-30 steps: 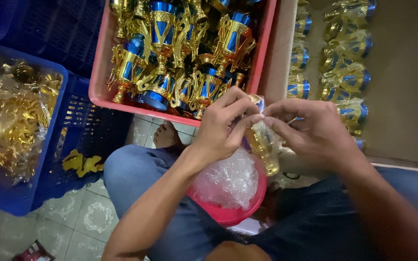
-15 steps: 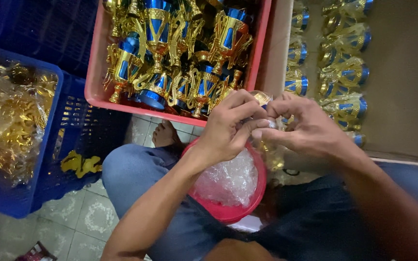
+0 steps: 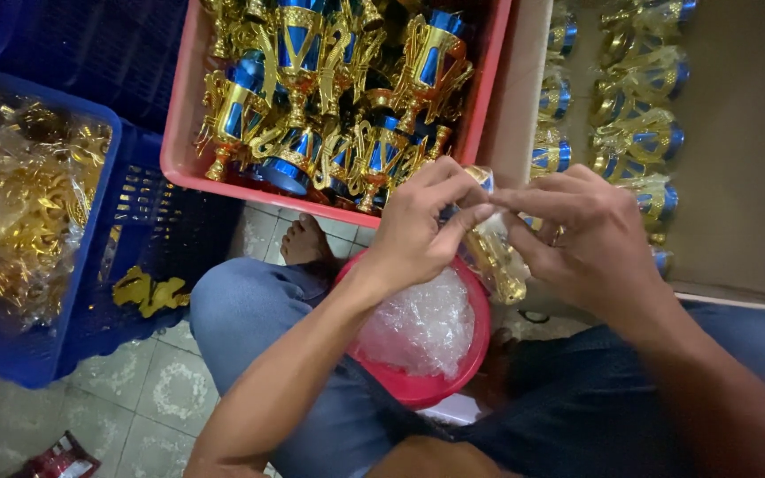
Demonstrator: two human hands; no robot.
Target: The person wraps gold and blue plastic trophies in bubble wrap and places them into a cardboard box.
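Both hands, left hand and right hand, are pinched together on a small bagged gold trophy above the red bowl of clear plastic bags.

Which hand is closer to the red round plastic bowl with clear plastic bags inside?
The left. The left hand is just above the far rim of the red round plastic bowl, its wrist over it. The right hand is farther off, up and to the right.

A red crate held gold-and-blue trophy cups. To its left, a blue crate contained what looked like bagged gold parts. A red bowl held clear plastic bags. Wrapped trophies lay in a cardboard box.
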